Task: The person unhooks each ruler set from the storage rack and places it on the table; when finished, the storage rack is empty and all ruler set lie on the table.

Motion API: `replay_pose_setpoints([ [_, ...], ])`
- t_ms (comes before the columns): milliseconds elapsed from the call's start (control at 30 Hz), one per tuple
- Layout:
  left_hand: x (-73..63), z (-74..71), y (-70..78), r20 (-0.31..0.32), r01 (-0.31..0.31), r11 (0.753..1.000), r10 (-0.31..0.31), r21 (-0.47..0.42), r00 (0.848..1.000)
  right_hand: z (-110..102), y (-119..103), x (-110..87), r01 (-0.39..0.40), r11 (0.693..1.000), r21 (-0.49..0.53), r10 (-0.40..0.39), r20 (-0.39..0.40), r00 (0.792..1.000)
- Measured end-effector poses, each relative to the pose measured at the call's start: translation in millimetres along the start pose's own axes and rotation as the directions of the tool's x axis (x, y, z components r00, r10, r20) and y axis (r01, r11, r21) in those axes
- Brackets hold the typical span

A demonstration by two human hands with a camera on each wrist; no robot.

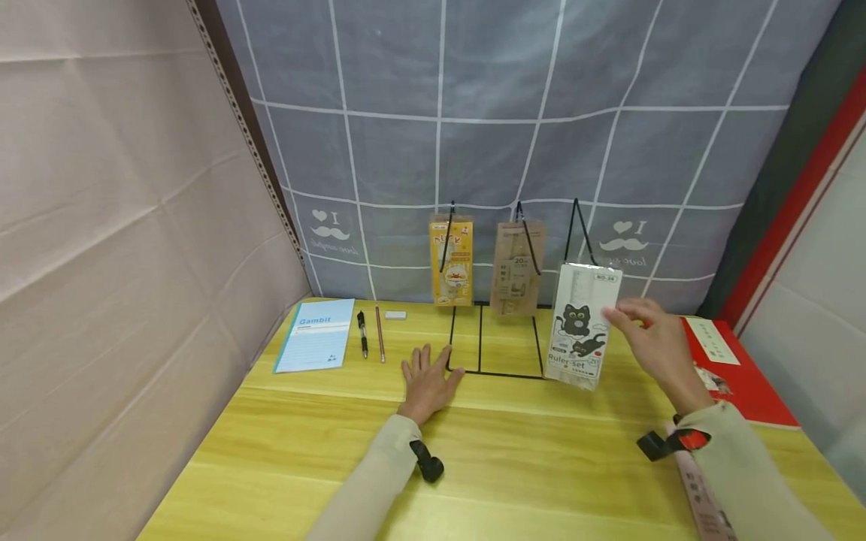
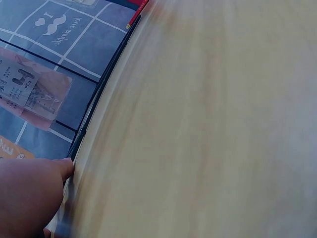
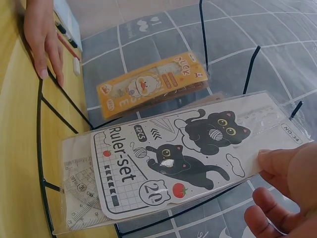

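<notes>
A clear ruler-set packet (image 1: 573,342) with black cats printed on it is before the rightmost hook of a black wire rack (image 1: 509,375). My right hand (image 1: 652,342) pinches the packet's right edge; in the right wrist view the thumb (image 3: 285,166) presses its front. Whether the packet hangs on the hook I cannot tell. My left hand (image 1: 429,383) lies spread on the table, its fingertips touching the left side of the rack's base. An orange duck-printed packet (image 1: 452,263) and a brown-pink packet (image 1: 516,269) hang on the other hooks.
To the left lie a light-blue notebook (image 1: 314,336), a black pen (image 1: 362,334), a pencil (image 1: 380,334) and a white eraser (image 1: 395,315). A red booklet (image 1: 751,383) lies at right. A pink packet (image 1: 700,496) is partly under the right forearm. A grey curtain (image 1: 392,150) hangs behind.
</notes>
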State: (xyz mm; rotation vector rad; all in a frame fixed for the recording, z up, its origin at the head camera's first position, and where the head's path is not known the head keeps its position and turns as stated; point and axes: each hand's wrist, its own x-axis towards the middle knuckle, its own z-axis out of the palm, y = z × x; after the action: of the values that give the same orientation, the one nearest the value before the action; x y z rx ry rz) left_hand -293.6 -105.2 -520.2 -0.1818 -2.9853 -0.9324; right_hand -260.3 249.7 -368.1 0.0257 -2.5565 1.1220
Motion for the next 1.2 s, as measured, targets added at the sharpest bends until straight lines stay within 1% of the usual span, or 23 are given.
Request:
replay_pose_setpoints([
  [367,0.8,0.0,1.0,-0.006,-0.001,1.000,0.001,-0.004,1.000,-5,-4,-14.7,-0.062,0.998,-0.004,0.063,0.028,0.998],
  [467,0.8,-0.3,1.3,-0.001,0.004,1.000,-0.004,0.004,1.000,-7,-4,-18.2,-0.063,0.998,-0.009,0.063,0.031,0.998],
  [700,1.0,0.3,0.3,-0.010,-0.009,1.000,0.009,0.003,1.000,-11,-4,-28.4,-0.064,0.998,-0.027,0.065,0.044,0.997],
  [900,0.3,-1.9,0.4,-0.008,-0.005,1.000,0.005,0.005,1.000,-18,0,-43.0,-0.123,0.992,-0.037,0.125,0.079,0.989],
  [1133,0.3,-1.6,-0.1,-0.001,-0.002,1.000,0.002,0.025,1.000,-32,13,-66.3,-0.135,0.983,-0.124,0.147,0.100,0.984],
  [1200,0.6,-0.4,-0.2,0.000,-0.006,1.000,0.006,0.024,1.000,-37,18,-74.8,-0.158,0.975,-0.153,0.175,0.108,0.979],
])
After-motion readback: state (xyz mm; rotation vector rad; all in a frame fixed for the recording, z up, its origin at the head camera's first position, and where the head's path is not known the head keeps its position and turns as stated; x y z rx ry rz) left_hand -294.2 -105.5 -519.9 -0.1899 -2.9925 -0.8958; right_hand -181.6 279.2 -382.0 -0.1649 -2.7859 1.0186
